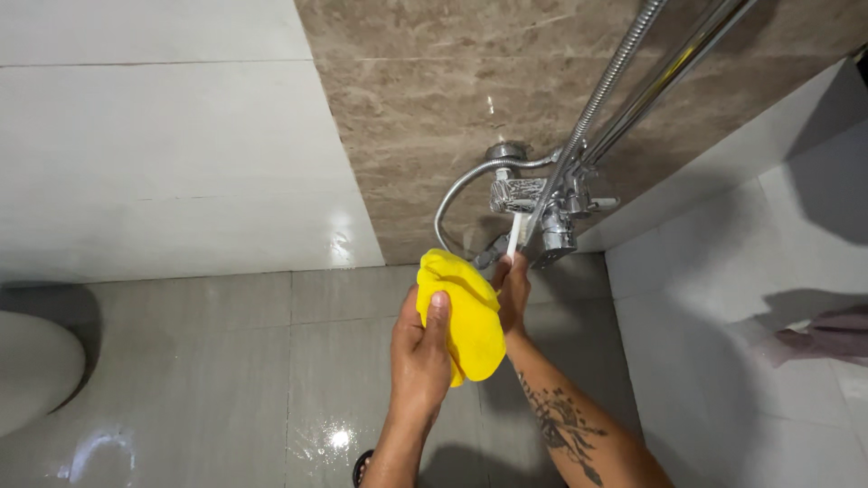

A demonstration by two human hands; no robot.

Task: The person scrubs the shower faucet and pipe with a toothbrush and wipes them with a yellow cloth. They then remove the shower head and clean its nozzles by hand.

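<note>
My left hand [419, 348] grips a bunched yellow cloth [466, 312], thumb pressed across its front. Beside it, my right hand [513, 291] holds a thin white brush handle [514, 233] whose upper end rests against the chrome shower mixer [533, 203]. The brush tip is hidden among the valve parts. A chrome flexible hose [457, 194] loops down from the mixer, and a chrome riser pipe [665, 77] runs up toward the top right along the brown marble-look wall panel [434, 99].
White wall tiles [163, 136] fill the left. The grey floor tiles [226, 380] are wet and shiny. A white toilet edge [32, 366] shows at far left. A pinkish cloth [827, 334] lies at the right edge.
</note>
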